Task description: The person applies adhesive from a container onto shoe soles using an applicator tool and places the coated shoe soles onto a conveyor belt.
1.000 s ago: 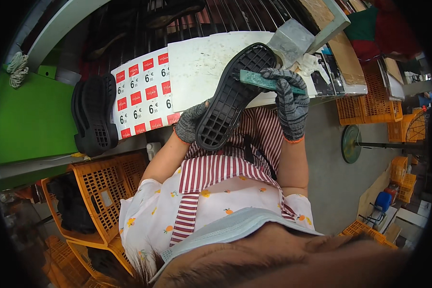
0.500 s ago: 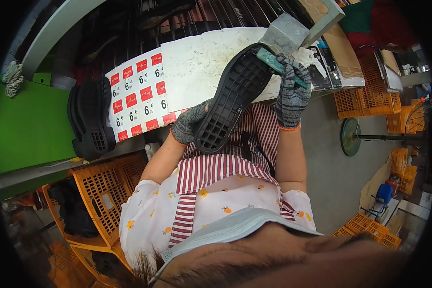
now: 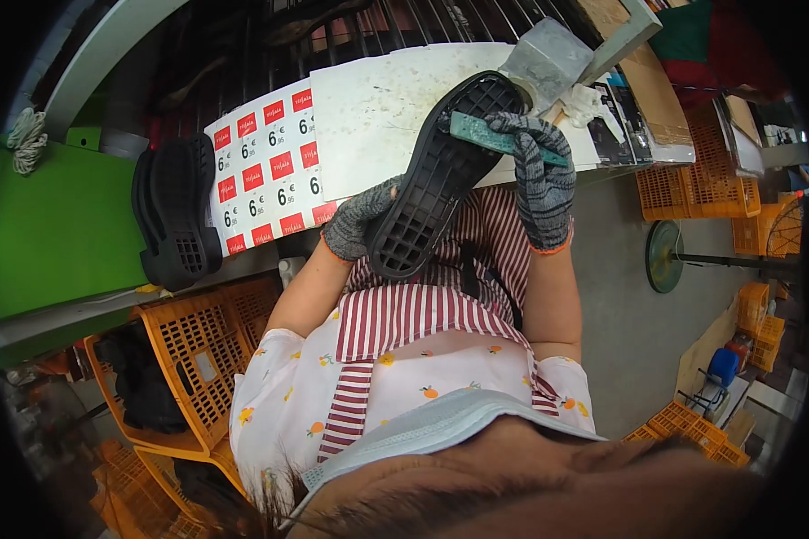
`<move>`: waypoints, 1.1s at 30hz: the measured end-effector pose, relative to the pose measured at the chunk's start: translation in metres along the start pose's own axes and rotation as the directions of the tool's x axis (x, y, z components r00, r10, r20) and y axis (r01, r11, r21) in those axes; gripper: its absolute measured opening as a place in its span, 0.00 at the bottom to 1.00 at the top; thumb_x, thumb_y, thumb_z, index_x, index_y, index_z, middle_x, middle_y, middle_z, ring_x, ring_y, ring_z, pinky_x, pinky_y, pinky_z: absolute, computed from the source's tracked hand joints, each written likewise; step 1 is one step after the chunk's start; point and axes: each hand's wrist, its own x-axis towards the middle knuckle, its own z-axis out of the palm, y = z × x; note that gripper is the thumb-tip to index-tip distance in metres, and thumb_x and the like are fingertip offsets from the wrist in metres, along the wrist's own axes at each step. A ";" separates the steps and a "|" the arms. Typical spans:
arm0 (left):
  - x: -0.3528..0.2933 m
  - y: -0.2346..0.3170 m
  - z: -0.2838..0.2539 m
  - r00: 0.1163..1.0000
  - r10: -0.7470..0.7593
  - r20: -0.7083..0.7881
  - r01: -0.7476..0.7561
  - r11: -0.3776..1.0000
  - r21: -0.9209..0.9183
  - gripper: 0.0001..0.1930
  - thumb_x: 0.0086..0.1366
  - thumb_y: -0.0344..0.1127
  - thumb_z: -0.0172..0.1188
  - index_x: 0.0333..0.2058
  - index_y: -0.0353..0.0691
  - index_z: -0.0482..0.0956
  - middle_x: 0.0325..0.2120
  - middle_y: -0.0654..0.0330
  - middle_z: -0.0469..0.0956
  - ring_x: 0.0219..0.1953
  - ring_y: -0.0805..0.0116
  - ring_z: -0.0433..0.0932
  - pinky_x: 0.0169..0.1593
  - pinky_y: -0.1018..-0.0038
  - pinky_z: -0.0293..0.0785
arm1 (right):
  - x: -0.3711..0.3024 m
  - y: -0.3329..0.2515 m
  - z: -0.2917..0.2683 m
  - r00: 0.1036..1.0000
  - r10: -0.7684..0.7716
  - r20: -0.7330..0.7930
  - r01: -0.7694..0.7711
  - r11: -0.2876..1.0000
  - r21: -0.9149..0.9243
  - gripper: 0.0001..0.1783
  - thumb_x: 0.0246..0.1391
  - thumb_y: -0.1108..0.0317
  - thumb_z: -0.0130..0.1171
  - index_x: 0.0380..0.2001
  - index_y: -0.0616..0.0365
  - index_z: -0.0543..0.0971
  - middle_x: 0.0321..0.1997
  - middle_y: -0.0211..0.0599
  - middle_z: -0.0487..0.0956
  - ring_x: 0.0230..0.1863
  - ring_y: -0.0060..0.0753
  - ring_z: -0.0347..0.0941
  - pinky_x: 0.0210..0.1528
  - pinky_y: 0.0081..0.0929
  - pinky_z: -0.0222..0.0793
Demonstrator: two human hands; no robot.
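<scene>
A black rubber shoe sole (image 3: 420, 198), its grid of hollow cells turned up toward me, is held tilted over the front edge of the worktable. My left hand (image 3: 361, 223), in a grey knitted glove, grips the sole's near left edge; its fingers are partly hidden beneath. Also gloved, my right hand (image 3: 543, 180) is closed on a flat, worn teal bar (image 3: 483, 133) that looks like the back of a brush. One end of this bar lies over the sole's far right rim; whether it has bristles cannot be seen. More black soles (image 3: 178, 216) stand together at the left.
White board (image 3: 377, 108) and a printed label sheet (image 3: 265, 171) cover the table. A cloudy, box-like container (image 3: 548, 61) sits at the back right beside a metal post. Green board (image 3: 54, 234) lies left. Orange crates (image 3: 193, 359) stand lower left, others (image 3: 696, 189) at right.
The teal bar has moved left and slightly down, from the sole's far tip onto its right rim. My right hand has turned with it. My left hand keeps hold of the sole.
</scene>
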 end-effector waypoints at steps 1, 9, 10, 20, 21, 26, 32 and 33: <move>0.000 0.000 -0.001 1.000 0.004 -0.008 -0.004 1.000 0.000 0.32 0.57 0.44 0.55 0.55 0.33 0.55 0.48 0.51 0.67 0.48 0.64 0.69 0.50 0.71 0.68 | -0.001 -0.001 0.000 0.999 0.030 0.015 -0.030 0.999 -0.035 0.11 0.56 0.74 0.42 0.42 0.63 0.68 0.39 0.46 0.75 0.44 0.36 0.70 0.51 0.32 0.63; 0.004 0.004 0.002 1.000 0.020 0.002 -0.019 0.994 -0.106 0.27 0.60 0.41 0.50 0.55 0.33 0.56 0.47 0.51 0.68 0.47 0.63 0.70 0.50 0.68 0.68 | -0.011 -0.010 0.015 0.985 0.166 0.036 -0.167 0.985 0.038 0.10 0.55 0.73 0.45 0.39 0.64 0.71 0.39 0.38 0.76 0.42 0.26 0.70 0.48 0.22 0.64; 0.004 0.005 0.004 1.000 0.023 -0.002 -0.023 0.994 -0.105 0.27 0.60 0.41 0.50 0.55 0.33 0.56 0.47 0.51 0.68 0.47 0.63 0.70 0.50 0.68 0.68 | -0.013 -0.011 0.018 0.985 0.167 0.039 -0.168 0.985 0.041 0.10 0.55 0.73 0.45 0.39 0.64 0.71 0.39 0.38 0.76 0.42 0.26 0.70 0.48 0.22 0.64; 0.021 0.009 0.003 0.986 0.141 -0.085 -0.158 0.953 -0.258 0.21 0.62 0.41 0.47 0.50 0.35 0.64 0.45 0.51 0.70 0.46 0.61 0.71 0.51 0.65 0.67 | -0.027 -0.013 0.032 0.976 0.212 0.054 -0.217 0.970 0.112 0.10 0.55 0.74 0.46 0.39 0.65 0.71 0.39 0.40 0.75 0.43 0.27 0.71 0.48 0.24 0.65; 0.024 0.011 0.005 0.982 0.149 -0.119 -0.177 0.945 -0.275 0.20 0.62 0.41 0.46 0.50 0.35 0.64 0.44 0.51 0.70 0.45 0.60 0.71 0.51 0.64 0.67 | -0.027 -0.013 0.032 0.975 0.215 0.053 -0.220 0.969 0.112 0.10 0.55 0.74 0.46 0.39 0.65 0.71 0.39 0.40 0.75 0.43 0.27 0.71 0.48 0.24 0.65; 0.032 0.017 0.002 0.982 0.175 -0.071 -0.189 0.922 -0.338 0.20 0.63 0.40 0.45 0.50 0.34 0.63 0.45 0.50 0.69 0.46 0.60 0.70 0.51 0.65 0.67 | -0.031 -0.016 0.033 0.977 0.180 0.117 -0.188 0.980 0.065 0.11 0.55 0.74 0.46 0.40 0.65 0.71 0.40 0.41 0.75 0.43 0.28 0.71 0.49 0.25 0.64; 0.036 0.024 0.000 0.980 0.199 0.014 -0.183 0.924 -0.336 0.20 0.63 0.40 0.44 0.50 0.33 0.63 0.45 0.49 0.69 0.46 0.60 0.70 0.51 0.66 0.68 | -0.025 -0.031 0.034 0.966 0.152 0.211 -0.156 0.988 0.002 0.11 0.54 0.74 0.46 0.40 0.66 0.71 0.40 0.42 0.75 0.44 0.30 0.71 0.50 0.26 0.64; 0.035 0.025 -0.002 0.974 0.215 -0.072 -0.226 0.941 -0.252 0.20 0.64 0.40 0.43 0.50 0.33 0.63 0.45 0.48 0.70 0.45 0.60 0.71 0.50 0.66 0.69 | -0.024 -0.032 0.034 0.961 0.153 0.229 -0.160 0.987 0.014 0.11 0.54 0.74 0.46 0.40 0.66 0.71 0.40 0.42 0.75 0.45 0.30 0.70 0.50 0.27 0.63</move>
